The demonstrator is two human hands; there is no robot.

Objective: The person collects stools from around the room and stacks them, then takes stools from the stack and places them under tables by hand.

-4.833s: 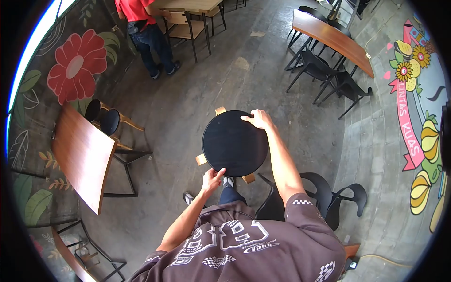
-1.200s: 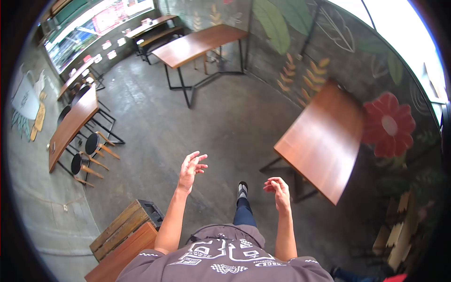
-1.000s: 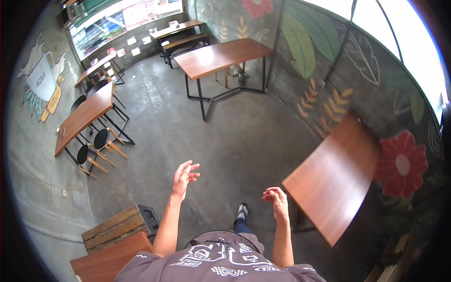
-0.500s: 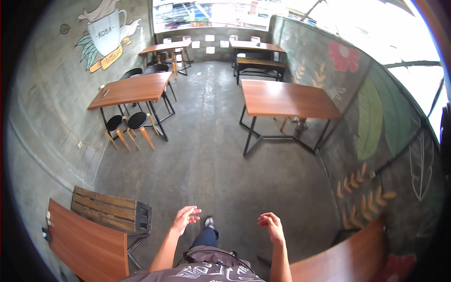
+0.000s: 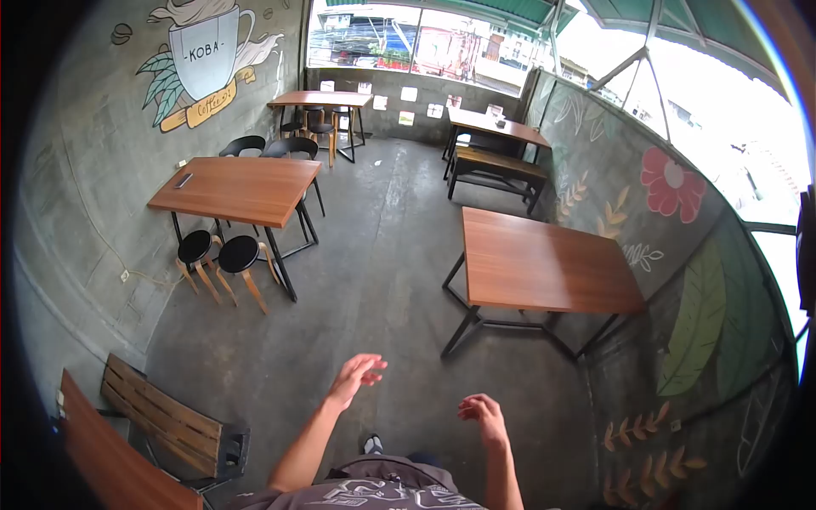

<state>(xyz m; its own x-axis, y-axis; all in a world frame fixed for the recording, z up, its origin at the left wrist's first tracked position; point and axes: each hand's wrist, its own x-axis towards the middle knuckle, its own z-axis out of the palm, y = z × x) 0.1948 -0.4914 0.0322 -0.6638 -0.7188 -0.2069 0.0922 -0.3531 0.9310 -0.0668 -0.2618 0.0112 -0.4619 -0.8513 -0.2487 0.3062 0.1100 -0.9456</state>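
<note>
My left hand (image 5: 355, 380) is held out in front of my body over the grey floor, its fingers apart and slightly bent, with nothing in it. My right hand (image 5: 484, 416) hangs in the air a little lower, fingers curved and loose, and it too holds nothing. Neither one touches any furniture. Nearest to my right hand stands a brown wooden table (image 5: 552, 263) on black metal legs, some way ahead. A shoe (image 5: 372, 444) shows on the floor below my hands.
On the left are a table (image 5: 238, 189) with a dark phone-like object (image 5: 184, 181), black-topped stools (image 5: 240, 253), a slatted wooden bench (image 5: 161, 412) and a table edge (image 5: 110, 450). Farther off stand a bench (image 5: 497, 166) and two tables. Painted walls flank the floor (image 5: 365, 280).
I have moved forward and my view has tipped up, so the tables ahead look nearer and lower. The table at lower right has left view. Both hands stay empty.
</note>
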